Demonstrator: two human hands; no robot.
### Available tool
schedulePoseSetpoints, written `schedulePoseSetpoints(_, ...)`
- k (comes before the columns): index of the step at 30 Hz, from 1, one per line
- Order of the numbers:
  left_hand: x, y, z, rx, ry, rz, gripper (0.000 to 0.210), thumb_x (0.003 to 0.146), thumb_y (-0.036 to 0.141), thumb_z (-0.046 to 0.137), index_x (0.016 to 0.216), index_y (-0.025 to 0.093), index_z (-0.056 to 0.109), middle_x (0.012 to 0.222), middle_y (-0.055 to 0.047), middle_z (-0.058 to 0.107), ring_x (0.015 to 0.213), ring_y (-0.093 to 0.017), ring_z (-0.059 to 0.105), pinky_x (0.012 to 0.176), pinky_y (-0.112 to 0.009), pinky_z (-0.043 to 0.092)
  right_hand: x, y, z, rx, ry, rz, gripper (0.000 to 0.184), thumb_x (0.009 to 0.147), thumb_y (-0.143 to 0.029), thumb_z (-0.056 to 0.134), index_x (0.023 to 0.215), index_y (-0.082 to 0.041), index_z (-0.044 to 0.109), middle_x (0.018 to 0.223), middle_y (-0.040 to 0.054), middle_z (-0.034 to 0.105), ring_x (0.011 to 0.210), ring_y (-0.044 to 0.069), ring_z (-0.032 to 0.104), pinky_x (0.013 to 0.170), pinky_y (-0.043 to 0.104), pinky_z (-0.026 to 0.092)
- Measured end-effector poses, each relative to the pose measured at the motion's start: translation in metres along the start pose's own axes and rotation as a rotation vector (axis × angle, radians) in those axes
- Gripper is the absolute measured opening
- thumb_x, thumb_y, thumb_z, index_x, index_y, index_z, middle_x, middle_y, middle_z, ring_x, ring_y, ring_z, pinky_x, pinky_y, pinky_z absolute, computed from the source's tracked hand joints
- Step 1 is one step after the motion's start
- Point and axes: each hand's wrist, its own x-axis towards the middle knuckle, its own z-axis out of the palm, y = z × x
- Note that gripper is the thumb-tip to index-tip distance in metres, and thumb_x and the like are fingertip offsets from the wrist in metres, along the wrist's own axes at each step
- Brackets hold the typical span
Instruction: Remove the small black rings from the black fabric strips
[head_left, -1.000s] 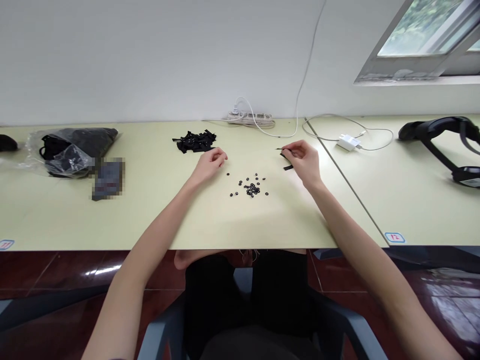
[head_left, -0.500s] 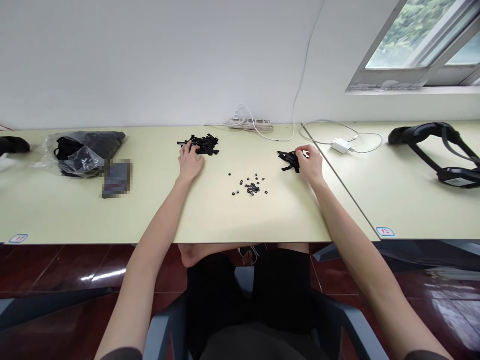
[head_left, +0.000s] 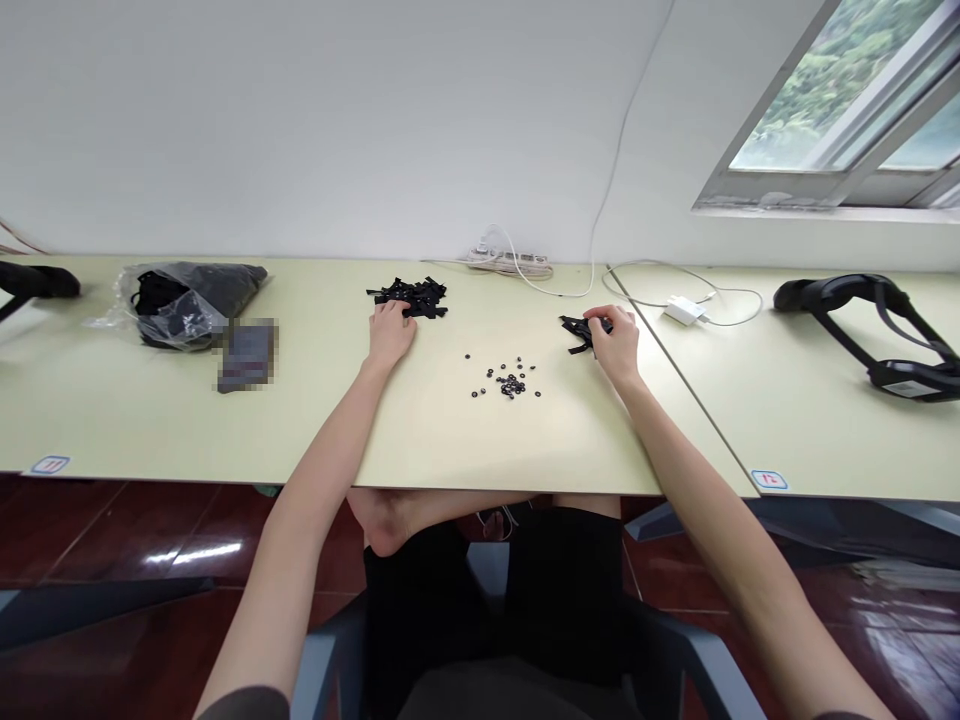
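Note:
My left hand (head_left: 390, 335) lies palm down at the near edge of a larger pile of short black strips (head_left: 424, 297), its fingers stretched out onto it. Over a smaller pile of black strips (head_left: 576, 333) on the right, my right hand (head_left: 618, 348) has thumb and forefinger pinched together on a strip. The hand partly covers that pile. Several small black rings or washers (head_left: 512, 384) lie scattered on the table between my hands, touched by neither.
On the pale table (head_left: 442, 450), a plastic bag (head_left: 191, 305) of black items and a blurred dark packet (head_left: 247, 355) lie left. A power strip (head_left: 510, 262) and cable sit by the wall. A white charger (head_left: 684, 310) and black headset (head_left: 874, 330) are right.
My left hand has drawn back slightly from the middle of the larger pile to its near edge. My right hand stays at the smaller pile. The whole view has shifted a little.

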Motion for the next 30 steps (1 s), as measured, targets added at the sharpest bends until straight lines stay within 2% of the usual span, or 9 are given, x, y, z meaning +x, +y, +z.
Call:
schedulePoseSetpoints(8, 0.000, -0.002, 0.001, -0.007, -0.009, 0.022, 0.040, 0.100, 0.016, 0.051, 0.131, 0.016, 0.076, 0.144, -0.021, 0.076, 0.148, -0.042, 0.057, 0.126, -0.059, 0.044, -0.005, -0.004, 0.002, 0.034, -0.043, -0.014, 0.019, 0.093, -0.023, 0.055, 0.094, -0.027, 0.073, 0.105, 0.0101, 0.080, 0.115, 0.032, 0.063, 0.104, 0.048, 0.052)
schedulePoseSetpoints(17, 0.000, 0.000, 0.004, -0.047, 0.060, 0.049, 0.041, 0.100, 0.016, 0.050, 0.132, 0.015, 0.077, 0.147, -0.021, 0.074, 0.143, -0.046, 0.058, 0.123, -0.065, 0.045, -0.008, -0.011, 0.003, 0.083, -0.038, 0.006, 0.019, 0.092, -0.023, 0.055, 0.092, -0.027, 0.074, 0.104, 0.0106, 0.082, 0.116, 0.033, 0.064, 0.104, 0.050, 0.052)
schedulePoseSetpoints(22, -0.001, 0.009, -0.001, -0.116, 0.134, 0.106, 0.042, 0.102, 0.014, 0.050, 0.137, 0.017, 0.073, 0.152, -0.017, 0.072, 0.145, -0.039, 0.060, 0.127, -0.057, 0.047, -0.009, -0.017, 0.003, 0.093, -0.050, -0.002, 0.020, 0.092, -0.023, 0.054, 0.092, -0.027, 0.073, 0.103, 0.0101, 0.082, 0.114, 0.033, 0.065, 0.101, 0.050, 0.053)
schedulePoseSetpoints(24, -0.002, 0.015, -0.003, -0.216, 0.167, 0.140, 0.037, 0.103, 0.016, 0.051, 0.132, 0.018, 0.074, 0.148, -0.016, 0.074, 0.140, -0.034, 0.065, 0.124, -0.051, 0.052, -0.012, -0.021, 0.005, 0.096, -0.060, -0.034, 0.020, 0.093, -0.023, 0.054, 0.091, -0.027, 0.073, 0.102, 0.0097, 0.081, 0.112, 0.032, 0.066, 0.101, 0.049, 0.053)
schedulePoseSetpoints(26, -0.003, 0.021, -0.005, -0.394, 0.180, 0.157, 0.027, 0.101, 0.020, 0.057, 0.120, 0.020, 0.077, 0.135, -0.014, 0.078, 0.125, -0.030, 0.073, 0.115, -0.047, 0.059, -0.015, -0.025, 0.008, 0.096, -0.078, -0.072, 0.019, 0.094, -0.023, 0.054, 0.090, -0.027, 0.072, 0.102, 0.0094, 0.081, 0.110, 0.032, 0.066, 0.101, 0.049, 0.053)
schedulePoseSetpoints(30, -0.004, 0.033, -0.007, -0.680, 0.142, 0.111, 0.011, 0.093, 0.025, 0.069, 0.097, 0.021, 0.078, 0.110, -0.008, 0.083, 0.096, -0.024, 0.078, 0.099, -0.042, 0.067, -0.023, -0.036, 0.013, 0.102, -0.144, -0.144, 0.018, 0.096, -0.023, 0.055, 0.090, -0.027, 0.072, 0.100, 0.0087, 0.081, 0.110, 0.032, 0.067, 0.102, 0.050, 0.053)
